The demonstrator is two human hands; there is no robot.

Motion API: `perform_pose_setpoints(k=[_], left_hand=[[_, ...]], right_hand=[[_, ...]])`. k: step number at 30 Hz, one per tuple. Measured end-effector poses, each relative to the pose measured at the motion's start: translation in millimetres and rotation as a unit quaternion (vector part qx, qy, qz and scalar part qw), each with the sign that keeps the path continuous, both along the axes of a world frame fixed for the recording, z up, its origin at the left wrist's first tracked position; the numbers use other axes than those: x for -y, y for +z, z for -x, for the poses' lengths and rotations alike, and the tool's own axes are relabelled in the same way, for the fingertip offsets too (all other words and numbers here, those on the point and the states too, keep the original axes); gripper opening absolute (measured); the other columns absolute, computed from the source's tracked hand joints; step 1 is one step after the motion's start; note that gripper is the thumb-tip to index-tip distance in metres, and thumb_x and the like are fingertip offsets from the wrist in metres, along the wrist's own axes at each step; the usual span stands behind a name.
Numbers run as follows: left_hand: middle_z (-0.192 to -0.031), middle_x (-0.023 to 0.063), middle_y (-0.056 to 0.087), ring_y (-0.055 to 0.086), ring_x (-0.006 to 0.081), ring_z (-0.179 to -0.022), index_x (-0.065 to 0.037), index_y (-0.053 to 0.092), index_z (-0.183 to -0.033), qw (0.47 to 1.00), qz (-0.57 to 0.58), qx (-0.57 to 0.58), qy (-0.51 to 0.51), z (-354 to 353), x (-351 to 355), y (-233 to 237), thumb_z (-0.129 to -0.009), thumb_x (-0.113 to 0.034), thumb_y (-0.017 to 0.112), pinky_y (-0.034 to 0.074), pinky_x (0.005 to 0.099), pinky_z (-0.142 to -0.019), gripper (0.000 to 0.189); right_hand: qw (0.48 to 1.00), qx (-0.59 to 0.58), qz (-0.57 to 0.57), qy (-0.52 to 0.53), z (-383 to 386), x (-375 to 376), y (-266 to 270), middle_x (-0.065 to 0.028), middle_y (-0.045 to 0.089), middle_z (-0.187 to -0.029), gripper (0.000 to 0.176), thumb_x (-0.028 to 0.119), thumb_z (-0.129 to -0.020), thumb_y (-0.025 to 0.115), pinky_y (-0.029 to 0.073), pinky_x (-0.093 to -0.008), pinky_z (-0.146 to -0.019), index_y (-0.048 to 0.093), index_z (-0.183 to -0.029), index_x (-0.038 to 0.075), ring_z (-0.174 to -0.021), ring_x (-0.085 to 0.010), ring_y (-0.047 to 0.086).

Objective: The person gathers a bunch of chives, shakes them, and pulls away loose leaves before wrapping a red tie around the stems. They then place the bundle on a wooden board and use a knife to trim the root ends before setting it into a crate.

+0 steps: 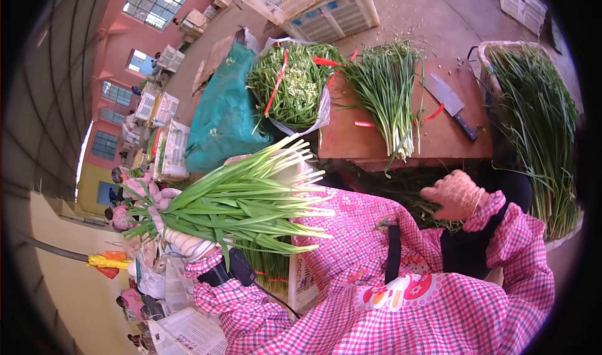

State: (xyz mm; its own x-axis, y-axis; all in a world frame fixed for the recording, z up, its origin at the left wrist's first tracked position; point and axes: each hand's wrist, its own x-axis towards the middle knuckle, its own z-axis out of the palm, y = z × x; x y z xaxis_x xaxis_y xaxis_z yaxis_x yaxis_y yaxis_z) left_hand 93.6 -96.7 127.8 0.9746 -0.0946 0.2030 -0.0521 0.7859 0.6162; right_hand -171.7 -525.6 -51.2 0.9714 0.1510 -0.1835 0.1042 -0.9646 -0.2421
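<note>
My left hand (164, 201), in a pale glove, is closed round the leaf end of a thick bunch of garlic chives (251, 198). Their white stem ends fan out to the right. Over my lap, my right hand (456, 196) is curled with its fingers closed; anything inside it is hidden. Another bunch of garlic chives (390, 91) lies on the reddish board (345, 143). Right of that bunch rests a knife (453, 104) with a dark handle, among red strips (434, 112).
A lined container of green trimmings (288, 85) stands left of the board, beside a teal sack (222, 113). At right is a crate heaped with chives (533, 129). White crates (332, 17) are stacked behind. Several people and more crates are farther left.
</note>
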Motion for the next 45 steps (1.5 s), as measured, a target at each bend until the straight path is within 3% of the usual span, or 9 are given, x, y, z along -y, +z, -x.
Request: perform_pose_setpoints(k=[4, 8, 12, 18, 20, 27, 34, 39, 45], left_hand=[[-0.09, 0.0039, 0.063, 0.06, 0.0113, -0.082, -0.006, 0.062, -0.106, 0.994, 0.066, 0.009, -0.082, -3, 13, 3, -0.088, -0.021, 0.066, 0.052, 0.0289, -0.081, 0.024], [-0.086, 0.0014, 0.061, 0.059, 0.0117, -0.084, -0.007, 0.062, -0.103, 0.984, 0.121, -0.011, -0.133, 0, 15, -6, -0.088, -0.02, 0.066, 0.051, 0.0277, -0.081, 0.02], [-0.085, 0.0027, 0.06, 0.06, 0.0156, -0.09, -0.007, 0.057, -0.094, 0.992, -0.061, 0.051, -0.1, 33, 65, 10, -0.093, -0.025, 0.06, 0.05, 0.0342, -0.088, 0.019], [-0.08, 0.0008, 0.056, 0.062, 0.0194, -0.093, -0.009, 0.055, -0.093, 0.979, 0.045, 0.051, -0.194, 32, 74, -7, -0.092, -0.024, 0.063, 0.05, 0.0385, -0.093, 0.017], [-0.073, -0.003, 0.05, 0.06, 0.0175, -0.089, -0.012, 0.051, -0.09, 0.938, 0.124, 0.018, -0.323, 35, 82, -6, -0.09, -0.023, 0.066, 0.048, 0.0371, -0.095, 0.018], [-0.072, -0.0058, 0.046, 0.055, 0.0132, -0.083, -0.014, 0.048, -0.088, 0.93, 0.158, -0.004, -0.331, 29, 78, -18, -0.089, -0.022, 0.066, 0.046, 0.0363, -0.097, 0.019], [-0.075, -0.0046, 0.055, 0.063, 0.0193, -0.093, -0.015, 0.052, -0.087, 0.958, 0.125, 0.017, -0.259, 32, 82, -27, -0.091, -0.03, 0.063, 0.048, 0.0375, -0.095, 0.019], [-0.077, -0.005, 0.05, 0.056, 0.0098, -0.083, -0.017, 0.048, -0.089, 0.964, 0.149, 0.033, -0.22, 33, 81, -33, -0.091, -0.026, 0.063, 0.048, 0.0432, -0.089, 0.017], [-0.074, -0.0053, 0.047, 0.056, 0.0098, -0.084, -0.017, 0.048, -0.087, 0.953, 0.14, 0.034, -0.266, 31, 63, -36, -0.092, -0.025, 0.062, 0.046, 0.0402, -0.092, 0.017]], right_hand=[[0.92, 0.103, -0.377, 0.014, -14, -57, 24, -0.0147, 0.069, -0.086, 0.027, 0.027, -0.083, 0.065, 0.055, -0.0403, -0.072, 0.069, -0.107, 0.015, -0.079, -0.0307, 0.068], [0.868, 0.003, -0.496, -0.032, -34, -107, 52, -0.017, 0.069, -0.09, 0.031, 0.03, -0.089, 0.06, 0.053, -0.0421, -0.078, 0.066, -0.115, 0.013, -0.085, -0.0329, 0.067], [0.827, 0.039, -0.56, -0.034, -52, -131, 46, -0.0137, 0.07, -0.1, 0.039, 0.034, -0.092, 0.06, 0.052, -0.0365, -0.085, 0.062, -0.12, 0.007, -0.092, -0.0289, 0.068], [0.615, -0.135, -0.774, -0.07, -58, -143, 33, -0.0035, 0.06, -0.067, 0.015, 0.016, -0.094, 0.059, 0.045, -0.0236, -0.051, 0.061, -0.093, 0.002, -0.057, -0.0085, 0.055], [0.638, -0.145, -0.751, -0.082, -55, -139, 37, -0.0038, 0.06, -0.067, 0.014, 0.016, -0.094, 0.059, 0.045, -0.0239, -0.051, 0.06, -0.092, 0.002, -0.057, -0.0092, 0.055], [0.712, -0.012, -0.698, -0.082, -53, -143, 20, -0.003, 0.061, -0.069, 0.017, 0.019, -0.094, 0.058, 0.047, -0.0266, -0.054, 0.063, -0.094, 0.003, -0.06, -0.0107, 0.058], [0.625, -0.174, -0.759, -0.051, -52, -132, 12, -0.0058, 0.063, -0.073, 0.02, 0.02, -0.096, 0.053, 0.053, -0.0264, -0.058, 0.058, -0.09, 0.001, -0.063, -0.0143, 0.062], [0.442, -0.31, -0.838, 0.08, -18, -103, 16, -0.0093, 0.066, -0.081, 0.022, 0.02, -0.095, 0.058, 0.053, -0.0299, -0.069, 0.061, -0.093, -0.002, -0.074, -0.0164, 0.065], [0.558, -0.269, -0.783, 0.051, 20, -30, 34, -0.0126, 0.066, -0.088, 0.022, 0.018, -0.093, 0.061, 0.053, -0.0338, -0.077, 0.067, -0.088, -0.002, -0.082, -0.0215, 0.066]])
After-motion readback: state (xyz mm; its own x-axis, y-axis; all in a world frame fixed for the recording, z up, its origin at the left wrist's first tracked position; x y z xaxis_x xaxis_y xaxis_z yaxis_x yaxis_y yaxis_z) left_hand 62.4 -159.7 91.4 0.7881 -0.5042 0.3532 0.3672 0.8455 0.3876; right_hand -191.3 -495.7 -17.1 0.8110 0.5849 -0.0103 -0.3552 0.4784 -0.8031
